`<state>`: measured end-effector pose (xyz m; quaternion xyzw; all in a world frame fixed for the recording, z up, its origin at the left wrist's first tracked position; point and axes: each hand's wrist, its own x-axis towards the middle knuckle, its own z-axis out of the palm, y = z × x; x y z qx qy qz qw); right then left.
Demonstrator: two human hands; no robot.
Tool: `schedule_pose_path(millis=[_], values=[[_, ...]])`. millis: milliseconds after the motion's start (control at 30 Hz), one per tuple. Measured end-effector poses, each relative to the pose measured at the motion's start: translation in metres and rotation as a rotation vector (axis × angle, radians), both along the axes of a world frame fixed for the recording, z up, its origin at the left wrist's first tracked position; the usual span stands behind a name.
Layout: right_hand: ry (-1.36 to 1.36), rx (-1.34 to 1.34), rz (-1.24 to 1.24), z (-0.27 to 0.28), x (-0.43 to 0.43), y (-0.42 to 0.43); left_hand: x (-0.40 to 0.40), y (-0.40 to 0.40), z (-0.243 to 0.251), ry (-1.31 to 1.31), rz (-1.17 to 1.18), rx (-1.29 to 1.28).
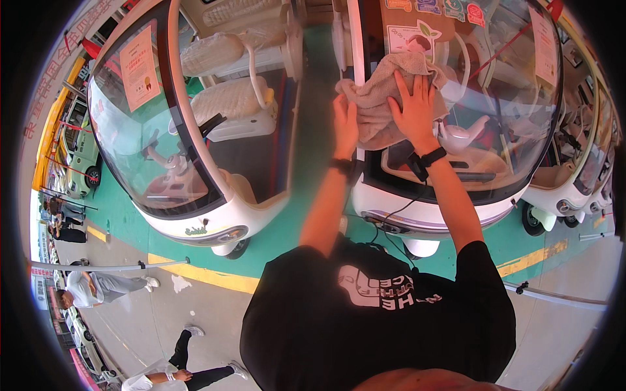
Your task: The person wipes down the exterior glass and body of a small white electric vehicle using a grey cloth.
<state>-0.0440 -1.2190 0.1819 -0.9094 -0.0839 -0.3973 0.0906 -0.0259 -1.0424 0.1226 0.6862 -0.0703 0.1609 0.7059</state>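
A beige cloth towel (379, 100) lies bunched against the windshield (518, 122) of a small white vehicle, near its left pillar (356, 44). My right hand (415, 107) rests flat on the towel with fingers spread, pressing it toward the glass. At the towel's left edge, by the pillar, my left hand (346, 124) has its fingers curled on the cloth. Part of that grip is hidden. Through the glass, a steering column (459, 132) shows. Stickers (455, 10) and a leaf-topped decal (413, 36) are above the towel.
A second small white vehicle (254, 210), open-sided with plastic-wrapped seats (227, 100), stands to the left. More vehicles (562, 181) are at right. A black cable (391, 215) hangs before me. A barrier rail (112, 268) and people (98, 286) (181, 374) are behind at left.
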Motion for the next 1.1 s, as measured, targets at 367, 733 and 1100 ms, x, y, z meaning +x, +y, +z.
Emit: schedule_pose_path(millis=[367, 733, 1100], values=[[0.334, -0.074, 0.026, -0.060, -0.057, 0.033, -0.058, 0.018, -0.076, -0.029, -0.168, 0.166], [-0.235, -0.068, 0.038, 0.098, 0.105, 0.046, 0.148, -0.001, 0.122, -0.114, -0.610, -0.403], [0.300, 0.147, 0.007, -0.082, -0.077, 0.072, 0.003, 0.070, -0.076, -0.014, -0.734, 0.121]])
